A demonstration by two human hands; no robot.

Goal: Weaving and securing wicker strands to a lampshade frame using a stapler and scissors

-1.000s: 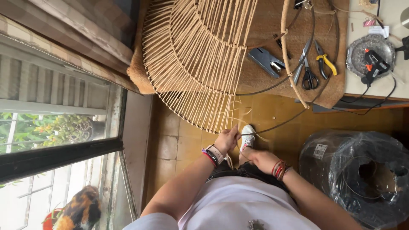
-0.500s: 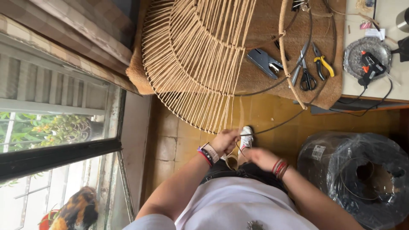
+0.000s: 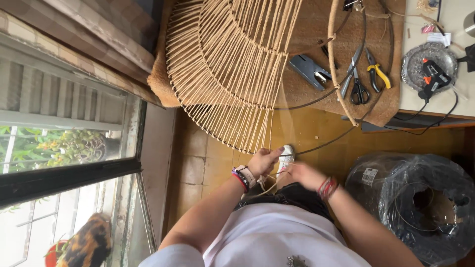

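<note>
A large wire frame wrapped with tan cord (image 3: 232, 74) leans over the edge of a brown mat (image 3: 307, 99). Loose cord strands (image 3: 269, 185) hang from its lower rim down to my lap. My left hand (image 3: 262, 160), with a watch and bands on the wrist, pinches strands right under the frame's rim. My right hand (image 3: 301, 175), with red bracelets on the wrist, is closed on the cord just beside it. A white shoe (image 3: 287, 152) shows between the two hands.
On the mat lie a dark staple gun (image 3: 309, 69), scissors (image 3: 357, 84), yellow-handled pliers (image 3: 378, 74) and a bare metal ring (image 3: 341, 64). A glue gun (image 3: 433, 76) rests on a silver plate (image 3: 420, 54). A plastic-wrapped cord spool (image 3: 420, 207) stands at right; a cat (image 3: 86, 244) sits by the window.
Both hands stay together at the frame's lower rim and have shifted only slightly while working the cord. The view has drifted a little.
</note>
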